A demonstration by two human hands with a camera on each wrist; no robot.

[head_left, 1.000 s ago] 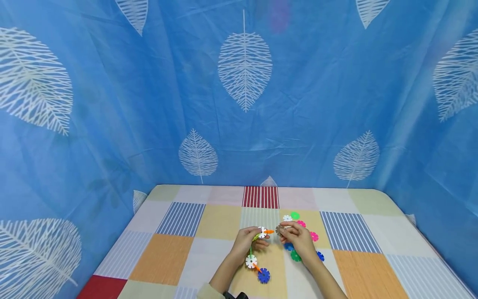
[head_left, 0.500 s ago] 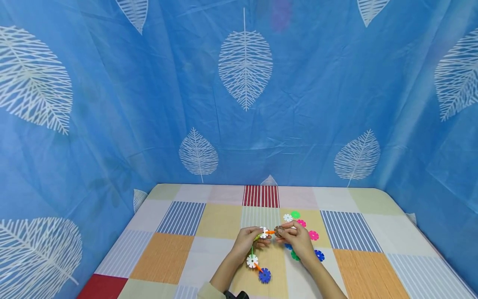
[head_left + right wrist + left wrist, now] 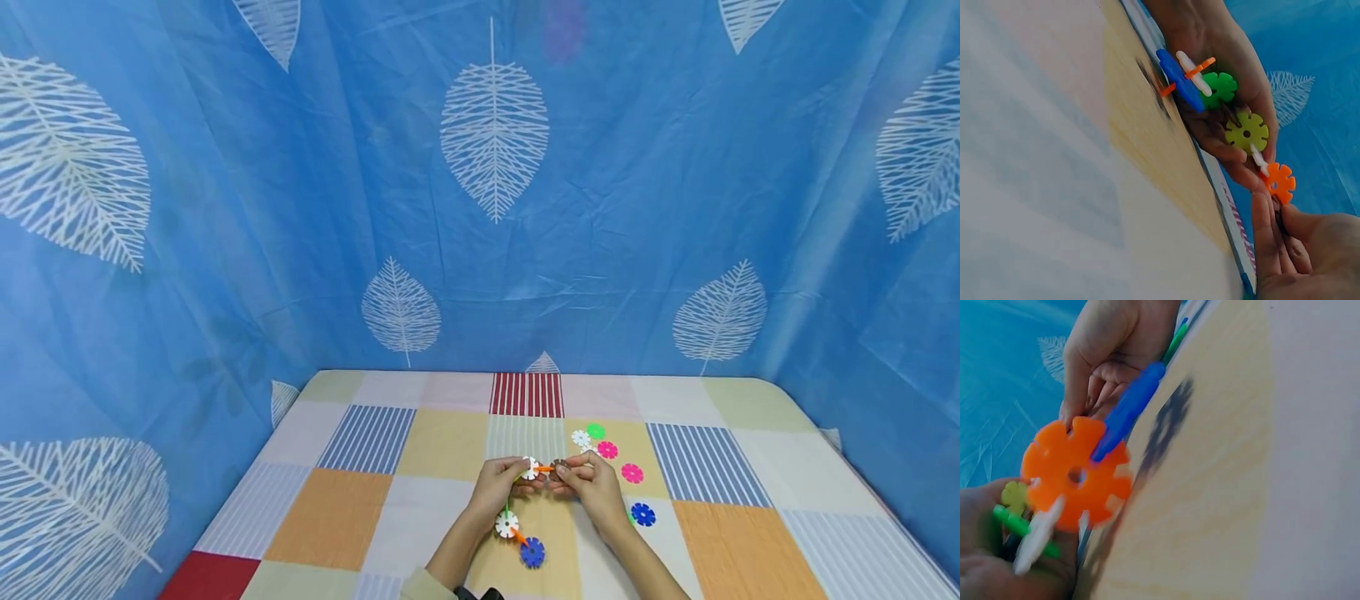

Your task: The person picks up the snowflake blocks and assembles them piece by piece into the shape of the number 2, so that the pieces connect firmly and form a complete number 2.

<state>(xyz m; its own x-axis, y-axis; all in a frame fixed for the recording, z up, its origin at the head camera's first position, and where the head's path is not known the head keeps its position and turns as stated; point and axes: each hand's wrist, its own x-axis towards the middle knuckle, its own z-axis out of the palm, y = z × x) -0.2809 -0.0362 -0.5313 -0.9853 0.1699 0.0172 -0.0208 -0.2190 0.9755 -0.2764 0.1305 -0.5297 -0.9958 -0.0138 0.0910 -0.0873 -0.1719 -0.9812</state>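
My right hand (image 3: 595, 486) pinches the brown disc (image 3: 559, 464) against the upper orange disc (image 3: 543, 469); my left hand (image 3: 497, 490) pinches the upper white disc (image 3: 530, 471) on its left. I can't tell if brown's slot is seated. From there the chain drops nearer me than that orange: yellow (image 3: 1247, 128), green (image 3: 1219, 89), lower white (image 3: 506, 529), lower orange (image 3: 1050, 464), blue end (image 3: 532, 560). I judge seven joined, brown the current join. Loose, right of the upper orange: whites (image 3: 581, 437), pinks (image 3: 632, 473), bright green (image 3: 596, 431), dark blue (image 3: 642, 514).
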